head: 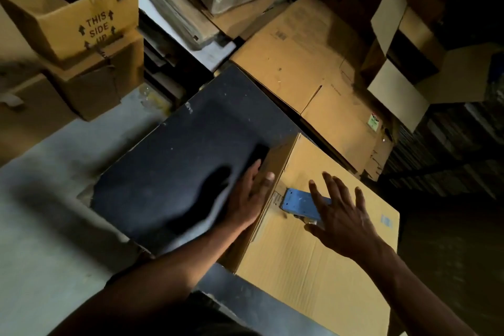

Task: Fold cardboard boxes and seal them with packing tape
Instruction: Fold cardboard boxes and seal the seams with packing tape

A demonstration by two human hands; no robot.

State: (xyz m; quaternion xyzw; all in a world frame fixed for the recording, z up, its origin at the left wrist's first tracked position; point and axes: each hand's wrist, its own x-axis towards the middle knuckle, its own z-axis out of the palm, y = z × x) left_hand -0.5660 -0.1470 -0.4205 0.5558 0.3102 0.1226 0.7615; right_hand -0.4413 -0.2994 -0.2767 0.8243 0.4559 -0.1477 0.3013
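The brown corrugated cardboard box [313,254] lies over the right edge of the dark flat worktop [177,172], a blue handheld tape dispenser [300,203] resting on its top face. The right hand [345,218] hovers above the dispenser, fingers spread and released; a hasty grab could knock it off. The left hand [249,196] presses flat, fingers straight, against the box's left side, which may slide if pushed

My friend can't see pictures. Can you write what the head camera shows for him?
A person's left hand presses flat on the side of a cardboard box on a dark table, while the open right hand hovers over a blue tape dispenser lying on top. More cardboard boxes are stacked behind.
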